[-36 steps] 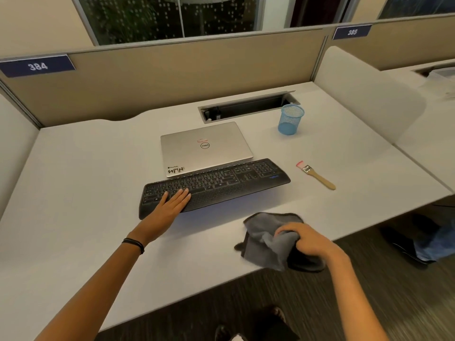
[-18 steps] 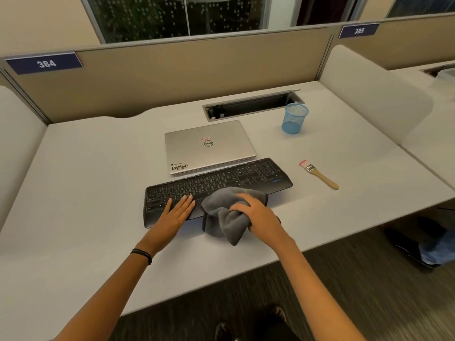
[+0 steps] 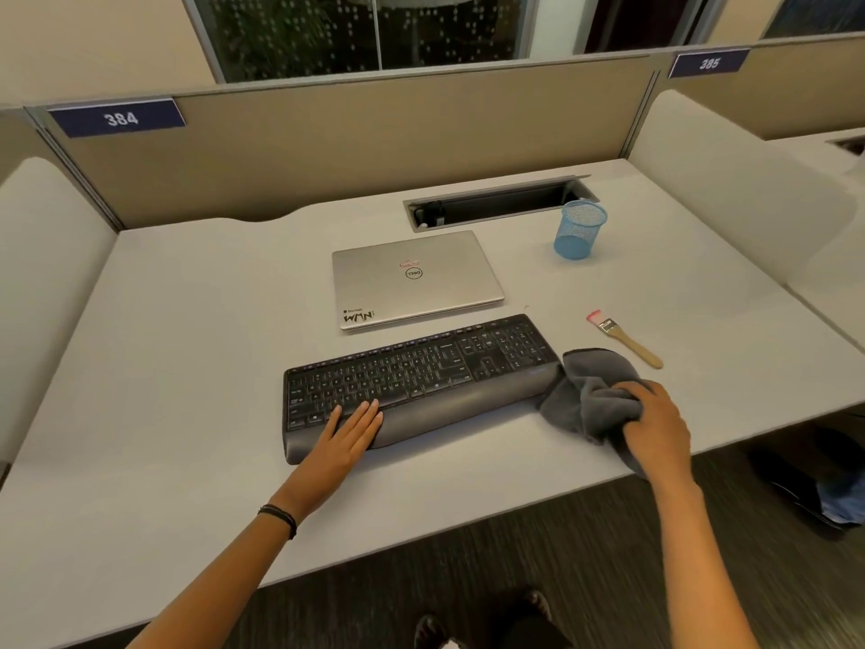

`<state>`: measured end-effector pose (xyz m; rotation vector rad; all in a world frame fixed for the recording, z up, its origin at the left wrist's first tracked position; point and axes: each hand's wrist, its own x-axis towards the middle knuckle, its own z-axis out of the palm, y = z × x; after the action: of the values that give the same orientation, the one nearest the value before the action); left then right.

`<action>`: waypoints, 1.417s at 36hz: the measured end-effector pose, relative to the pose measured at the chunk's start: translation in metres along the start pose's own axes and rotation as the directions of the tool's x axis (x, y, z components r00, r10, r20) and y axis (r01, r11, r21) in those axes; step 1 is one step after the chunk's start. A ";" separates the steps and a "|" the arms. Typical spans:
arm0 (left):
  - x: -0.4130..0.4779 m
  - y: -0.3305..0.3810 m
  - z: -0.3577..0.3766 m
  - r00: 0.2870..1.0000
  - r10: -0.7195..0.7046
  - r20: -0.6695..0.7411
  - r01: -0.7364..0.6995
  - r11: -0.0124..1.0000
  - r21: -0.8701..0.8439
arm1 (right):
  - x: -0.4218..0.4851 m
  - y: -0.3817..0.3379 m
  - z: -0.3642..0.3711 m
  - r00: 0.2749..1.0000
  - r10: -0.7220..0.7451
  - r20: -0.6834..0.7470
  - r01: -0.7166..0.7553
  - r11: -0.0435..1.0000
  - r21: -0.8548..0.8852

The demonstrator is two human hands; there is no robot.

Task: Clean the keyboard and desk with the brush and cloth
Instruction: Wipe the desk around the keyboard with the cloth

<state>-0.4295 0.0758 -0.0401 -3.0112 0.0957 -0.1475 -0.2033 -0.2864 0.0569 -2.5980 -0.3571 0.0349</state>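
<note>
Two hands: left hand (image 3: 348, 435) flat on keyboard (image 3: 421, 372), right hand (image 3: 655, 426) gripping cloth (image 3: 585, 395)

Your view is evenly, softly lit; the pale table (image 3: 187, 320) shows only faint shadows by the keyboard (image 3: 421, 367). Edges bend from the wide lens, and the floor (image 3: 805, 592) at lower right is motion-blurred.

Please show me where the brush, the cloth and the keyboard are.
brush (image 3: 629, 341): head view, on its wooden handle.
cloth (image 3: 582, 391): head view, on its bunched grey folds.
keyboard (image 3: 421, 367): head view, on its middle keys.
</note>
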 end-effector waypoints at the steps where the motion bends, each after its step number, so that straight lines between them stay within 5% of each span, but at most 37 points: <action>1: -0.002 0.000 0.000 1.000 0.006 0.009 -0.006 1.000 0.005 | 0.000 0.001 0.001 1.000 -0.003 -0.015 0.003 1.000 0.006; 9: -0.016 -0.010 -0.003 0.992 0.039 0.118 -0.045 0.998 0.052 | 0.004 0.012 0.008 0.994 0.071 -0.078 -0.068 0.997 0.033; 16: -0.010 -0.017 -0.003 0.977 0.089 0.191 -0.092 0.996 0.004 | 0.032 0.030 0.018 0.983 -0.104 0.151 0.111 0.993 -0.035; 23: 0.002 -0.026 -0.012 0.938 0.186 0.294 -0.139 0.975 -0.175 | 0.058 0.032 0.018 0.992 -0.087 0.088 0.085 0.996 0.021; 28: 0.005 -0.022 -0.017 0.926 0.169 0.338 -0.107 0.975 -0.195 | 0.078 0.007 0.006 0.998 -0.033 -0.056 0.044 0.974 0.222; 33: 0.005 -0.016 -0.018 0.927 0.126 0.354 -0.072 0.985 -0.159 | 0.110 -0.033 0.003 0.985 0.129 -0.119 -0.030 0.790 0.612; 36: 0.018 -0.008 -0.036 0.863 0.123 0.491 0.007 0.967 -0.255 | 0.136 -0.054 0.003 0.973 0.196 -0.124 -0.024 0.618 0.786; 39: 0.031 -0.007 -0.043 0.938 0.088 0.336 0.025 0.948 -0.317 | 0.169 -0.059 0.013 0.984 0.173 -0.051 -0.035 0.460 0.887; 41: 0.045 -0.007 -0.049 0.970 0.054 0.236 0.024 0.949 -0.314 | 0.194 -0.067 0.040 0.997 0.078 0.004 -0.046 0.533 0.845; 42: 0.056 -0.006 -0.053 0.982 0.042 0.182 0.012 0.958 -0.286 | 0.208 -0.066 0.056 0.991 0.134 -0.013 -0.079 0.654 0.753; 44: 0.082 0.000 -0.063 0.995 0.017 0.095 0.007 0.968 -0.252 | 0.227 -0.066 0.071 0.964 0.145 -0.225 -0.113 0.983 0.147; 45: 0.096 0.004 -0.069 0.999 0.008 0.042 0.003 0.967 -0.254 | 0.227 -0.066 0.078 0.994 -0.087 -0.071 0.081 0.994 -0.079; 46: 0.110 0.007 -0.075 1.000 0.007 -0.013 -0.010 0.966 -0.258 | 0.229 -0.059 0.086 0.942 -0.296 0.161 0.322 0.930 -0.177; 48: 0.140 0.014 -0.084 0.998 0.004 -0.062 -0.021 0.958 -0.286 | 0.231 -0.046 0.095 0.826 -0.332 0.456 0.464 0.859 -0.215; 51: 0.194 0.028 -0.092 0.992 0.054 -0.116 -0.083 0.960 -0.267 | 0.232 -0.047 0.098 0.771 -0.271 0.577 0.503 0.814 -0.291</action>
<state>-0.2479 0.0236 0.0655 -3.2662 0.2501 -0.3144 -0.0002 -0.1397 0.0049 -2.8453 -1.2423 0.5734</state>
